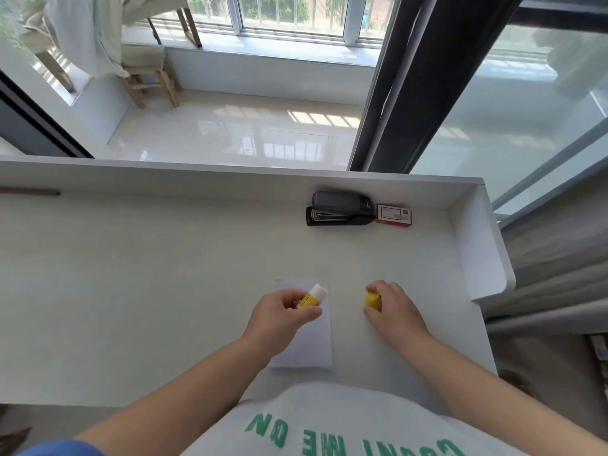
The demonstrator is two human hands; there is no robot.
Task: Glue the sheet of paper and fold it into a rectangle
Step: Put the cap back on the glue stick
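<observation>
A white sheet of paper (314,343) lies flat on the white desk (131,291), near the front edge. My left hand (281,315) hovers over the sheet and grips a glue stick (313,296), yellow in the body with its white end pointing up and to the right. To the right of the paper, my right hand (393,309) rests on the desk, its fingers closed around the glue stick's yellow cap (372,300). The cap is off the stick. My left forearm hides the sheet's lower left part.
A black stapler (340,209) and a red-and-white box of staples (394,216) stand at the desk's back right, against its raised rim (477,245). Beyond the desk are a tiled floor, a wooden stool and windows.
</observation>
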